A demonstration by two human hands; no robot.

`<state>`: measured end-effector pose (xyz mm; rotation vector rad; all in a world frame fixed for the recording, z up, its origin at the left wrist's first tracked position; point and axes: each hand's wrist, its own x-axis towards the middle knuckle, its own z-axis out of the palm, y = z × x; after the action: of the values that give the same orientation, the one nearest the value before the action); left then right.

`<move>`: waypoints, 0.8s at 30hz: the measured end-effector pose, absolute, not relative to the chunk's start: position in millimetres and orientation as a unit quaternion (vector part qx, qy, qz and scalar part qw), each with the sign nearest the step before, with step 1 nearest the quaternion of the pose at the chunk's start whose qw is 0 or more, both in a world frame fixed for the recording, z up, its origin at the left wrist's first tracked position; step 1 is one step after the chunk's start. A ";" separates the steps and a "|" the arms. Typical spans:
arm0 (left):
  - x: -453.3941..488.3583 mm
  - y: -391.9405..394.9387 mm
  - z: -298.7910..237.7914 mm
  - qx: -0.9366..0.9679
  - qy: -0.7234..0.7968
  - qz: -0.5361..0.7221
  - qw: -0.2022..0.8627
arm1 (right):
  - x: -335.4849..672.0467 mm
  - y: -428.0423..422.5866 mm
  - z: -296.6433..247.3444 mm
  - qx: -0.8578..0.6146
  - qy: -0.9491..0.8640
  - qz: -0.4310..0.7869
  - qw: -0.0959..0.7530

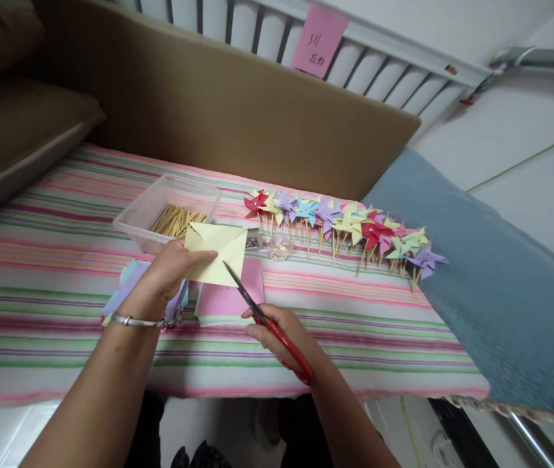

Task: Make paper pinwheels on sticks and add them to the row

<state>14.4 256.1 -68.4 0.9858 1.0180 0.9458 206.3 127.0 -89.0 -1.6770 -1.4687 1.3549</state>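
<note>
My left hand (172, 266) pinches a pale yellow paper square (218, 253) by its left side, thumb on top. Cuts show near the square's upper corners. Red-handled scissors (277, 331) are in my right hand (277, 328), their blades pointing up and left over the lower right part of the square. Beneath the yellow paper lies a pink paper sheet (238, 296) on the table. Close to my left wrist is a pile of coloured paper (133, 279), mostly lilac and blue on top, partly hidden by my arm.
A clear plastic box (135, 218) holds many thin wooden sticks (177, 221). A small round clear container (280, 247) and a little box of metal bits (253, 240) stand right of it. Finished paper pinwheels (350, 224) on sticks lie along the back right. A brown board (238, 110) rises behind the striped cloth (355, 331).
</note>
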 end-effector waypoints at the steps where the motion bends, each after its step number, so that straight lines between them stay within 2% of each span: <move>1: 14.5 255.6 -67.9 0.436 0.449 0.419 0.658 | 206.4 127.1 -89.2 -0.618 -0.544 0.502 0.264; 24: 12.1 256.3 -70.0 0.466 0.450 0.410 0.642 | 207.7 127.7 -90.1 -0.615 -0.551 0.498 0.266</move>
<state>12.1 256.3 -70.0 1.0617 1.0262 0.9336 207.7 127.7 -90.1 -1.6593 -1.4880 1.3436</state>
